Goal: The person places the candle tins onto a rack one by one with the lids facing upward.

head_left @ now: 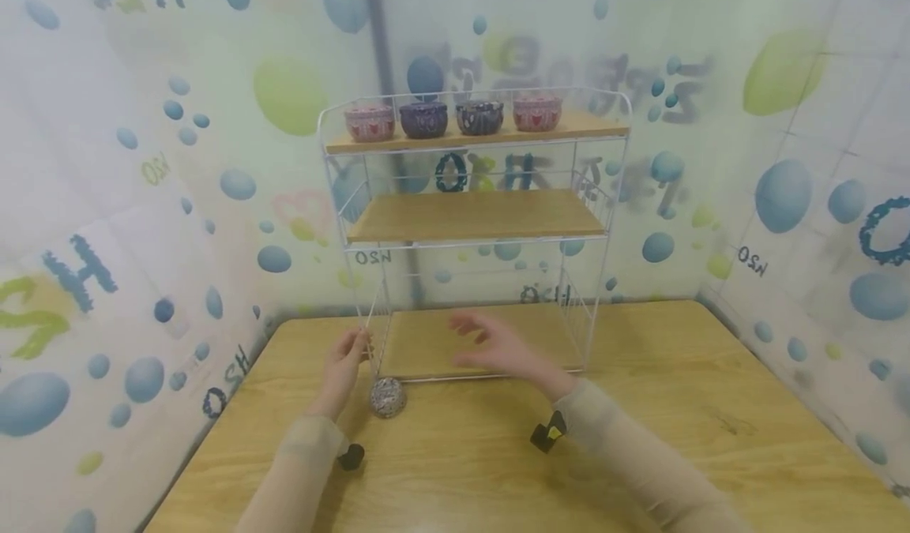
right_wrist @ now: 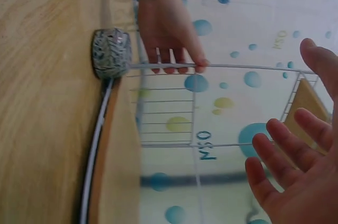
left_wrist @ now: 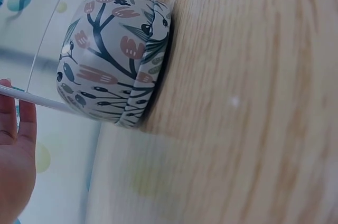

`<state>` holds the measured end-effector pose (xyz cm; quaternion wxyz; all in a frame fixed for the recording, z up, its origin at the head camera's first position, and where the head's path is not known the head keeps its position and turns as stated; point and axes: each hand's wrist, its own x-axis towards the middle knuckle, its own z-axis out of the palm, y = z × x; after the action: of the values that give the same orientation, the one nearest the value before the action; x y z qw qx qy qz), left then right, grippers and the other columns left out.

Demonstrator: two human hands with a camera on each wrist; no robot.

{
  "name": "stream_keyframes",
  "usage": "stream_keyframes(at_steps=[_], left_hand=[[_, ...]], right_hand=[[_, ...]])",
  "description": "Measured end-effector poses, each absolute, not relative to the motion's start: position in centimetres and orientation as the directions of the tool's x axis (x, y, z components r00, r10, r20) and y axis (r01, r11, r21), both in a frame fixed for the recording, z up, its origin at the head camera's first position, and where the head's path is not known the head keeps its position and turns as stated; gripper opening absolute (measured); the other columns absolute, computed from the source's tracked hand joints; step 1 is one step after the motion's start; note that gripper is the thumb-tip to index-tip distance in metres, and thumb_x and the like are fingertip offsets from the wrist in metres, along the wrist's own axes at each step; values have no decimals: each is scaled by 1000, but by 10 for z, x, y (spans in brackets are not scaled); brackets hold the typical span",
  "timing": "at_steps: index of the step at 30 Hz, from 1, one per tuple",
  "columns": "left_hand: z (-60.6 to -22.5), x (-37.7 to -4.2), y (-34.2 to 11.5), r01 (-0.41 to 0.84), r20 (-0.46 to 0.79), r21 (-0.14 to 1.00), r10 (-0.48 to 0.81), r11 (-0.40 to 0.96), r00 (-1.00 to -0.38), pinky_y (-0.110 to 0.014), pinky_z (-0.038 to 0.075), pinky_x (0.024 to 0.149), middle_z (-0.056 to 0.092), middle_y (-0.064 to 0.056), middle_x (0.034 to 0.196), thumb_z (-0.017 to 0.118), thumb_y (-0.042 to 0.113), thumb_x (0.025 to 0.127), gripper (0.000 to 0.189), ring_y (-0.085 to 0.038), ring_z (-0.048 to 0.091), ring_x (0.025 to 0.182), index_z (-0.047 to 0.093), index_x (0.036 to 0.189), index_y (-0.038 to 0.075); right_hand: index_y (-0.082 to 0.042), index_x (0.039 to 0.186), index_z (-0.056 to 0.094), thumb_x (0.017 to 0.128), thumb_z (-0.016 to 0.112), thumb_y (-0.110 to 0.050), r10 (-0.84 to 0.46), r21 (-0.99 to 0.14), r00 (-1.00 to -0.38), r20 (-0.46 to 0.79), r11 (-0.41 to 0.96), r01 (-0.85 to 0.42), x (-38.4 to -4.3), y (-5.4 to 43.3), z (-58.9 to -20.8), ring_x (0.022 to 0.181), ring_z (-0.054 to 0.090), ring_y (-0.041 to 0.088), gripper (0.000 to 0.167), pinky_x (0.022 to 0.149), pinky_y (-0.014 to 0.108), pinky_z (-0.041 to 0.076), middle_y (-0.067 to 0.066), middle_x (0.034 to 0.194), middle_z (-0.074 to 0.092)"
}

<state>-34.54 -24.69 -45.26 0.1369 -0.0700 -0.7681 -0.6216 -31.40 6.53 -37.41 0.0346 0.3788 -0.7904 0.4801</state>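
My left hand [head_left: 344,359] pinches the front left post of a white wire shelf rack [head_left: 469,242]; in the right wrist view, that hand's [right_wrist: 166,28] thumb and fingers meet the post. At the post's foot sits a small bowl [left_wrist: 111,57] patterned with flowers and branches, its banded edge against the wooden table [head_left: 455,470]. The head view shows this bowl [head_left: 387,397] from above as a speckled disc. My right hand [head_left: 498,347] hovers before the bottom shelf board [head_left: 419,343], fingers spread and holding nothing. The right wrist view shows its fingers [right_wrist: 282,152] bent slightly.
Several small patterned bowls stand in a row on the top shelf: pink ones [head_left: 370,124] at both ends, dark blue ones [head_left: 424,121] between. The middle board [head_left: 476,215] is bare wood. A bubble-print curtain [head_left: 796,201] surrounds the table's back and sides.
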Motion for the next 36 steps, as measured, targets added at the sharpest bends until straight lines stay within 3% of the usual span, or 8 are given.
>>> stream_keyframes(at_steps=[7, 18, 21, 25, 28, 36], left_hand=[[-454, -346, -247, 283, 302, 936, -63, 209, -951, -43, 46, 97, 56, -10, 116, 47, 43, 101, 44, -34, 55, 109, 56, 119, 4], [-455, -349, -247, 259, 278, 948, -86, 184, -957, -34, 49, 93, 57, -10, 112, 47, 34, 103, 38, -22, 56, 100, 56, 118, 0], [-453, -349, -247, 243, 260, 955, -84, 171, -962, -35, 48, 94, 56, -10, 113, 45, 30, 104, 34, -30, 56, 105, 55, 118, 0], [-453, -349, -247, 246, 259, 958, -74, 150, -963, -39, 47, 96, 54, -22, 117, 44, 23, 105, 29, -40, 52, 110, 55, 117, -1], [-454, -349, -247, 252, 265, 956, -73, 148, -961, -39, 47, 96, 52, -26, 120, 45, 25, 105, 30, -38, 53, 108, 55, 117, 0], [-456, -348, -247, 285, 299, 945, -69, 161, -952, -46, 46, 97, 56, -17, 116, 47, 37, 103, 38, -42, 53, 110, 55, 118, 2]], right_hand=[[-1, 135, 49, 80, 79, -14, -583, -781, -710, 395, 194, -594, -323, 47, -398, 115, 52, 37, 64, 94, 56, 45, 19, 129, 56], [-3, 138, 47, 79, 80, -13, -622, -793, -718, 311, 247, -557, -333, 18, -429, 116, 53, 33, 68, 95, 52, 46, 17, 133, 53], [-3, 138, 47, 79, 81, -15, -630, -802, -722, 288, 253, -541, -335, 11, -432, 118, 52, 32, 69, 96, 51, 47, 15, 135, 53], [-4, 139, 47, 80, 80, -15, -646, -813, -714, 268, 246, -527, -335, 3, -436, 120, 50, 36, 69, 96, 51, 47, 15, 137, 52], [-5, 139, 47, 80, 80, -17, -657, -804, -708, 259, 260, -535, -336, -3, -440, 120, 51, 36, 68, 96, 49, 48, 13, 137, 52], [-8, 138, 49, 77, 83, -21, -653, -801, -720, 235, 289, -524, -336, -16, -447, 115, 53, 29, 72, 90, 33, 50, 11, 135, 53]])
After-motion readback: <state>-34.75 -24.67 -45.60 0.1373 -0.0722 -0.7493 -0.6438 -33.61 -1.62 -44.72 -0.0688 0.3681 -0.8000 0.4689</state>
